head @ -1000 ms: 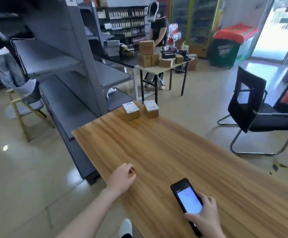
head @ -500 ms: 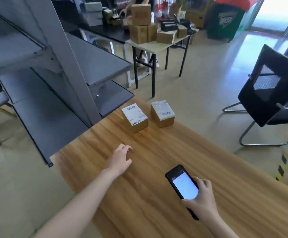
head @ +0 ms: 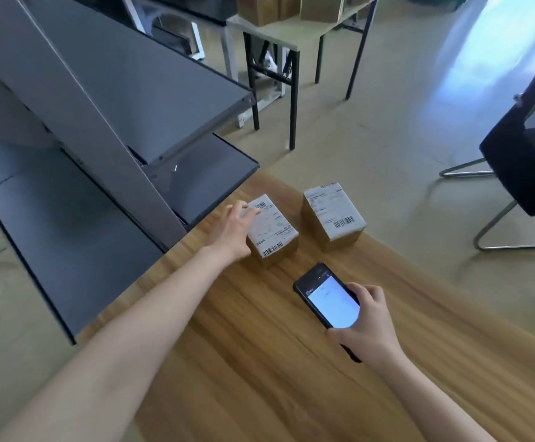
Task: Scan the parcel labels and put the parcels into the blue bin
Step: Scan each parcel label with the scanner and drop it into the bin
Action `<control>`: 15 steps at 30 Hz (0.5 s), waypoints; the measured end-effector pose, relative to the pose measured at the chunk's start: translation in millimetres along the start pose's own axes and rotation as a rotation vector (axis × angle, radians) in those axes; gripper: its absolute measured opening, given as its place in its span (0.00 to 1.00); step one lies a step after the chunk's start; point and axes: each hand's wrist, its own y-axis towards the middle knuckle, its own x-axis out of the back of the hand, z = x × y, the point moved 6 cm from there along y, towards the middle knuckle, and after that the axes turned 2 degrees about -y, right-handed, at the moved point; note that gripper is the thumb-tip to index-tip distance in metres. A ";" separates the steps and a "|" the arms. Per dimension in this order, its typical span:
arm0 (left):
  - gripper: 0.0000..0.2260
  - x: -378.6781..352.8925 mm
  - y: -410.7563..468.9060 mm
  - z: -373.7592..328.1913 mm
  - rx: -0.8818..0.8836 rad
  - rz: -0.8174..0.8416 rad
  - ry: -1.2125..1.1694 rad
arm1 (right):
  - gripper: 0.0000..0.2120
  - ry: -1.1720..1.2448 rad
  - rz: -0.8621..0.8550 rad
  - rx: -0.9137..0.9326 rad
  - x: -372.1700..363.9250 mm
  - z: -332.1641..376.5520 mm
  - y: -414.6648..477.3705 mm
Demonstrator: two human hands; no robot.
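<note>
Holding the phone: right hand [head: 368, 323], lower right of centre, fingers wrapped round a black phone [head: 327, 298] whose lit white screen faces up, over the bench [head: 260, 371].
Gripping a parcel: left hand [head: 232, 226], centre frame, arm outstretched, fingers curled over the far top corner of the left parcel [head: 274, 229], palm against its left side; thumb hidden.
Parcels: two brown cartons with white barcoded labels on top, side by side but apart at the bench's far end; the right parcel [head: 333, 212] stands untouched, just beyond the phone.
Bench: wood-grain top, running from centre to lower right.
Surroundings: grey shelving [head: 132, 78] at upper left; black chair [head: 521, 161] at right edge; table [head: 295, 25] bearing cartons at top centre.
</note>
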 end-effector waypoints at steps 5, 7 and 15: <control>0.46 -9.0 36.7 -2.3 -0.035 0.190 0.086 | 0.44 0.012 0.013 -0.026 -5.6 -4.1 13.3; 0.48 -13.8 42.2 -0.9 -0.052 0.238 0.114 | 0.43 0.015 0.022 -0.035 -8.6 -6.3 14.2; 0.47 -24.6 25.1 2.1 -0.178 0.267 0.058 | 0.44 -0.010 0.027 -0.052 -7.9 -10.5 2.4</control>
